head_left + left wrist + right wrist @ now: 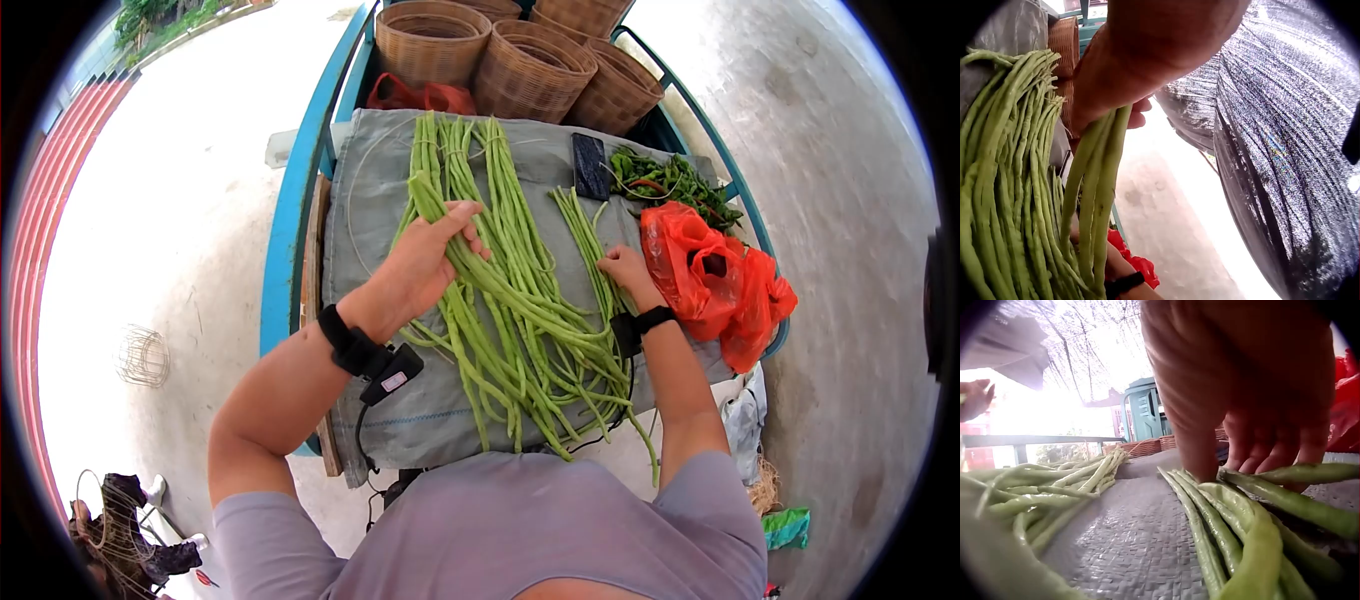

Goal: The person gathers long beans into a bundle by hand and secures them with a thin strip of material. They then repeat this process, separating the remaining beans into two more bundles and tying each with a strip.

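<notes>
My left hand (425, 260) grips a bunch of long green beans (500, 285) above the grey cloth; in the left wrist view the held beans (1099, 181) hang below the hand (1154, 56). Tied bundles of beans (510, 200) lie flat beneath. At the right, my right hand (628, 272) is at a smaller loose group of beans (580, 222). In the right wrist view, the thumb and curled fingers of that hand (1241, 394) pinch at the beans (1210, 525), with the fingertips partly hidden.
Wicker baskets (530, 75) stand at the back of the blue-framed cart (290, 250). On the grey cloth (375, 430), a phone (591, 166) lies beside green peppers (690, 190). Red plastic bags (700, 275) sit right of my right hand. A dark cable (362, 435) hangs near the left wrist.
</notes>
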